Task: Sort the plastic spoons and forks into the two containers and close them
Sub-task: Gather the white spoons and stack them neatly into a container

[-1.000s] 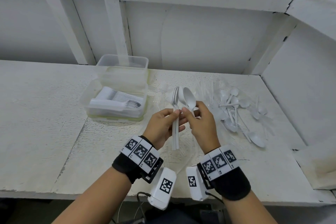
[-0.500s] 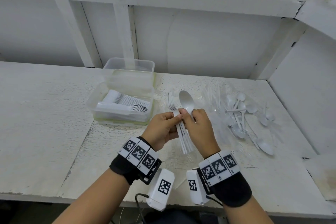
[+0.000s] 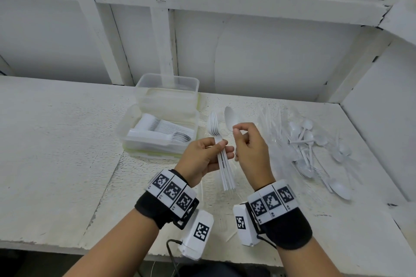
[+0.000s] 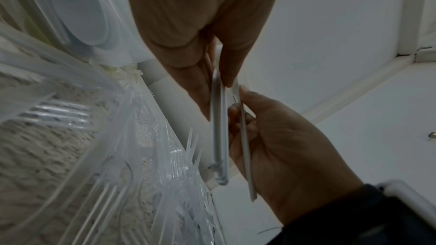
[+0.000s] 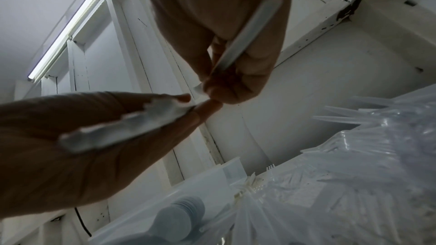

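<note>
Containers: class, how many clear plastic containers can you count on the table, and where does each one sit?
2. One container sits left of the hands, open and filled with white cutlery. The other container stands right behind it, nearer the wall. More could lie out of view.

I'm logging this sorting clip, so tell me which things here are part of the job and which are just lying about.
Part of the job:
- stack of forks in the left hand
- spoon in the right hand
- container of sorted cutlery
- empty container behind it
- loose spoons
- clear forks

Just lying about:
- bench
- wall frame
</note>
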The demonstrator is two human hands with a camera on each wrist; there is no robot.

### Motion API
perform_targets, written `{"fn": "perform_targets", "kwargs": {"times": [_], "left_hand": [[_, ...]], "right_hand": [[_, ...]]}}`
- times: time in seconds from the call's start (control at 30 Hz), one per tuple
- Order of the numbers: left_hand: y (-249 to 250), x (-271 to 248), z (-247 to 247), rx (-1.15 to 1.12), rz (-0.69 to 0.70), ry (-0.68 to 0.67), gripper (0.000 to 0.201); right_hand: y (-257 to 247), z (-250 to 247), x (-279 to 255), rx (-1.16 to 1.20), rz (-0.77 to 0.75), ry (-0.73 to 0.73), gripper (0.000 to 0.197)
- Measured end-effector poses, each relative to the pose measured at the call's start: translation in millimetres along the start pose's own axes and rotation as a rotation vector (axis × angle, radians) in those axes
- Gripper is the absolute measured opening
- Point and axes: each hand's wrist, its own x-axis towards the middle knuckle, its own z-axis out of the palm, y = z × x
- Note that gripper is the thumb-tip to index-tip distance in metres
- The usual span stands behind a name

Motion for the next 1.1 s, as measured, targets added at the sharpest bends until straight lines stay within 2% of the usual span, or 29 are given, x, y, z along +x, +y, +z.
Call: {"fn": "perform_targets", "kwargs": {"times": [0.2, 0.3, 0.47, 0.6, 0.67, 0.8, 0.83, 0.93, 1.03, 1.1], "left_hand": [[4.8, 1.8, 1.2, 0.022, 0.046, -0.009, 0.023], [8.8, 1.6, 2.8, 0.023, 0.075, 0.000, 0.039], [10.2, 1.8, 4.4, 0.018, 0.046, -0.007, 0.021], [10.5, 2.4, 0.0, 0.062, 0.002, -0.021, 0.016], [11.4, 3.0, -3.3, 0.216, -0.002, 0.003, 0.015], [21.7, 6.6, -17.3, 0.645, 0.029, 0.053, 0.017], [25.9, 7.2, -21.7, 0.746, 0.037, 0.043, 0.015], [37.4, 6.2, -31.6, 0.948, 0.040, 0.005, 0.008], [44.7, 2.9, -33.7, 1.020, 0.075, -0.033, 0.027], [47.9, 0.0, -33.7, 1.020, 0.101, -0.052, 0.030]], "right_hand": [[-4.4, 13.6, 7.5, -0.030, -0.018, -0.032, 0.011], [-3.6, 18.4, 9.4, 0.057, 0.035, -0.030, 0.011], [-2.5, 27.1, 8.9, 0.238, 0.208, -0.049, 0.027], [-10.2, 19.3, 10.4, 0.287, 0.211, -0.110, 0.032], [-14.5, 12.3, 14.5, 0.208, 0.142, -0.143, 0.028], [-10.5, 6.5, 19.9, -0.081, -0.060, -0.115, 0.006], [-7.8, 6.3, 20.3, -0.166, -0.168, -0.090, 0.008], [-4.5, 7.2, 22.0, -0.522, -0.545, -0.067, 0.033], [-2.3, 9.0, 24.2, -0.800, -0.823, -0.156, 0.031], [-1.3, 10.8, 26.1, -0.894, -0.920, -0.240, 0.030]]}}
